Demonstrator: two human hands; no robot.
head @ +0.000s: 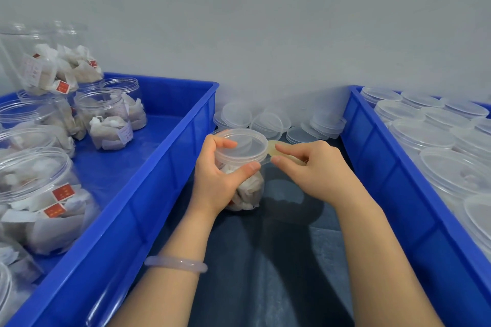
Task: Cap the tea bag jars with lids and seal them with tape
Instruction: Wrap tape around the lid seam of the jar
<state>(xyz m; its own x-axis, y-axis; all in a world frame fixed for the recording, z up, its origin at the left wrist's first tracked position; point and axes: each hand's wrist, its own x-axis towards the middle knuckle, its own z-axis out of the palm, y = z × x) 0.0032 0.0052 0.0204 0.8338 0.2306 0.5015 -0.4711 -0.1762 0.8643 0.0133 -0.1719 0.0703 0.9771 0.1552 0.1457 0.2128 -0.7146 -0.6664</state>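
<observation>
**Head view**

- **Left hand** [220,170]: the forearm rises from the lower edge and a pale bracelet [175,264] sits on the wrist. The fingers curl over the far left rim of the lid, and the thumb lies across the near side just under that rim. The hand grips the tea bag jar [251,190].
- **Right hand** [316,170]: the forearm comes in from the lower right with the palm turned down. The index finger and thumb reach toward the lid rim, their tips just beside the left thumb. They pinch a tape roll [275,148]. The other fingers are curled under. Whether a strip already bridges to the rim is too fine to tell.
- **Tea bag jar**: clear round plastic, standing upright on the dark cloth [279,260] inside the left hand's grip. It is packed with white paper tea bags.
- **Lid** [245,144]: a translucent disc with a shallow skirt, seated level on the jar mouth under the left fingers.
- **Tape roll**: yellowish and translucent, touching the right side of the lid.
- **Loose lids** [268,120]: heaped just beyond the grip, against the grey wall.
- **Left blue crate** [159,167]: left of the grip. It holds uncapped jars [106,116] of tea bags, some with red tags.
- **Right blue crate** [372,167]: right of the grip. It holds capped jars [425,138] in rows.
</observation>
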